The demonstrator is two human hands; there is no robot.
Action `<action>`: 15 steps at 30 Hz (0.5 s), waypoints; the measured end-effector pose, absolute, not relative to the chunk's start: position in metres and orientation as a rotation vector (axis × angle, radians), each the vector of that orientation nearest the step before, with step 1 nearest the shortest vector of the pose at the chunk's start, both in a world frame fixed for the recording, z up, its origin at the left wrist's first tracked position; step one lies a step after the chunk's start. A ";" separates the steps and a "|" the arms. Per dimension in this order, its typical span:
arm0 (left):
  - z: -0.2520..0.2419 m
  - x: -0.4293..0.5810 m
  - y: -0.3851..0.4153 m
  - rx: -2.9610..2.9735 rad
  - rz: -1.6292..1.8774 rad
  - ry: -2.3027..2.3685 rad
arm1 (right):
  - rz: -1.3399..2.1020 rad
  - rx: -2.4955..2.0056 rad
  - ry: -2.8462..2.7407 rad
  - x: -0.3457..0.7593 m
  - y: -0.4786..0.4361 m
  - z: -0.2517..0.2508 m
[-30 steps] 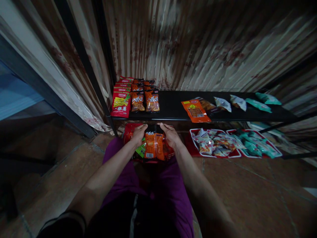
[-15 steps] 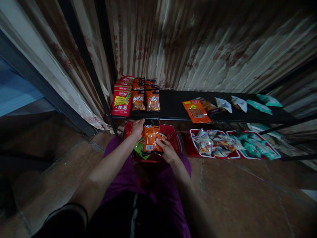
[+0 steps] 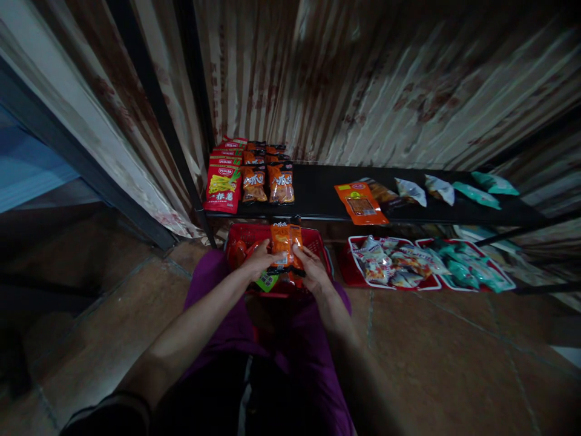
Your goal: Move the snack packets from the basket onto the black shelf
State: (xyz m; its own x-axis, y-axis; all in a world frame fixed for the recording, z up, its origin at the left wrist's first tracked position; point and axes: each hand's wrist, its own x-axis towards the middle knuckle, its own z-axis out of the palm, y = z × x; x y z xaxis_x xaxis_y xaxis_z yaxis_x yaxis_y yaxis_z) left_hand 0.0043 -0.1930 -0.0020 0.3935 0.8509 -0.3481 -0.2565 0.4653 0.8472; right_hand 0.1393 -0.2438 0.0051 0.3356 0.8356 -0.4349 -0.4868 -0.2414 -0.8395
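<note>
Two orange snack packets (image 3: 287,242) with black ends are held side by side above a red basket (image 3: 318,239). My left hand (image 3: 259,260) grips the packets from the left side. On their right edge, my right hand (image 3: 312,265) is closed with the thumb on the front. A green packet (image 3: 266,281) and some red packets (image 3: 240,248) lie in the basket under them. On the black shelf (image 3: 313,191) just beyond, rows of orange packets (image 3: 281,183) stand beside a stack of red packets (image 3: 223,186).
Farther right on the shelf are a flat orange packet (image 3: 361,204), white packets (image 3: 411,191) and teal packets (image 3: 476,195). Below sit a basket of white-and-red packets (image 3: 439,282) and one of teal packets (image 3: 512,284). A black post (image 3: 170,124) rises at left.
My left hand has moved from the top of the packets down to their lower left side. The packets have shifted slightly right, showing more of the basket's left part.
</note>
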 end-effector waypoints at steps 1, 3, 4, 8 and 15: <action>-0.003 0.005 -0.193 0.788 0.801 0.907 | 1.293 -1.295 -0.349 0.139 -0.244 0.005; -0.005 0.005 -0.190 0.787 0.791 0.932 | 1.301 -1.286 -0.329 0.139 -0.247 0.003; -0.006 0.005 -0.188 0.782 0.809 0.947 | 1.309 -1.276 -0.331 0.139 -0.249 0.001; -0.011 0.005 -0.182 0.778 0.889 0.985 | 1.313 -1.247 -0.351 0.136 -0.261 -0.011; -0.010 0.006 -0.183 0.783 0.936 0.889 | 1.126 -1.319 -0.410 0.130 -0.263 -0.015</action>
